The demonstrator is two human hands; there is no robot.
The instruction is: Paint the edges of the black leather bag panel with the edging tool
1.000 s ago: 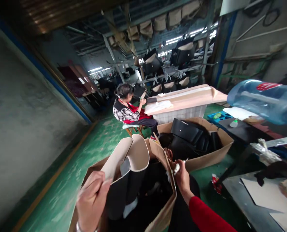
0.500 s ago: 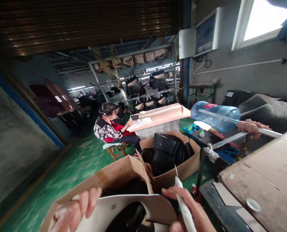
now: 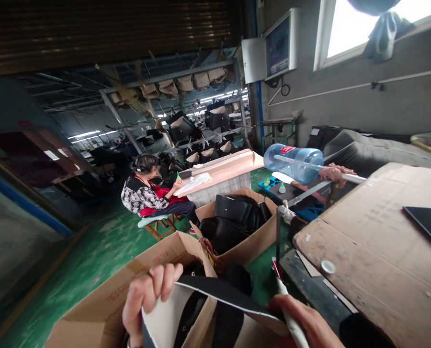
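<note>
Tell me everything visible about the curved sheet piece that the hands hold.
The sheet piece is thin and stiff-looking, perhaps leather: black outside, cream inside, bent into a curve. It sits low in the view, above the open cardboard box. The left hand grips its left edge; the right hand, which also holds a white tool, touches its right end.

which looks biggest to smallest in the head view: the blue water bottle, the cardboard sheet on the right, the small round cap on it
1. cardboard sheet, though it lies nearest the camera
2. blue water bottle
3. small round cap
</note>
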